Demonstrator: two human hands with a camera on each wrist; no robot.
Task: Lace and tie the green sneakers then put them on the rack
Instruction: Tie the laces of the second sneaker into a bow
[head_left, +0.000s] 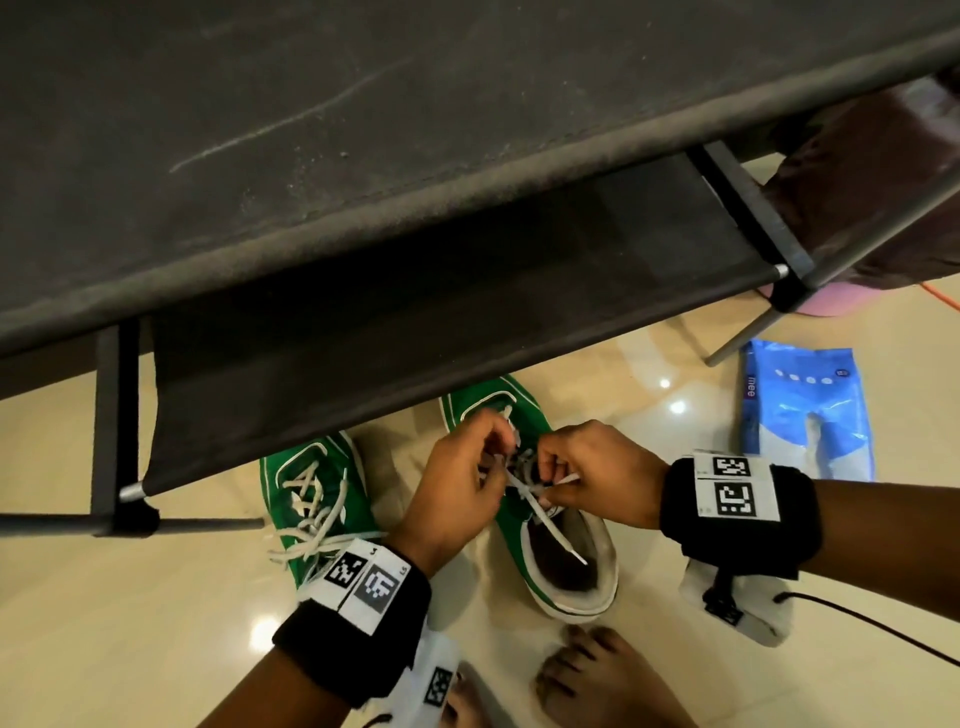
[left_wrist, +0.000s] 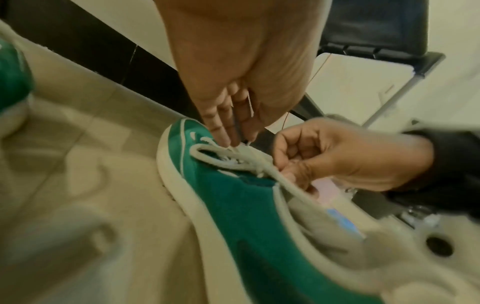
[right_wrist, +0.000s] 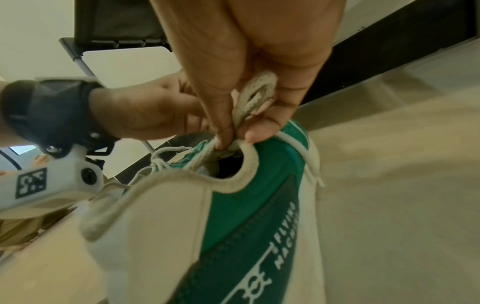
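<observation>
Two green sneakers with white soles stand on the tiled floor in front of the black shoe rack (head_left: 363, 156). The left sneaker (head_left: 317, 493) has its white laces lying loose. Both hands work over the tongue of the right sneaker (head_left: 550, 566). My left hand (head_left: 496, 452) curls its fingers round one strand of the white lace (head_left: 545, 519). My right hand (head_left: 545, 470) pinches a folded loop of lace (right_wrist: 255, 94) between thumb and forefinger, right above the sneaker (right_wrist: 249, 205) opening. A free lace end trails into the shoe. From the left wrist, a lace loop (left_wrist: 221, 158) lies across the sneaker (left_wrist: 233, 205).
The rack's lower fabric shelf (head_left: 415, 322) hangs just beyond the shoes, its front bar (head_left: 197, 522) low at the left. A blue plastic packet (head_left: 808, 410) lies on the floor at the right. My bare feet (head_left: 597, 675) stand close behind the right sneaker.
</observation>
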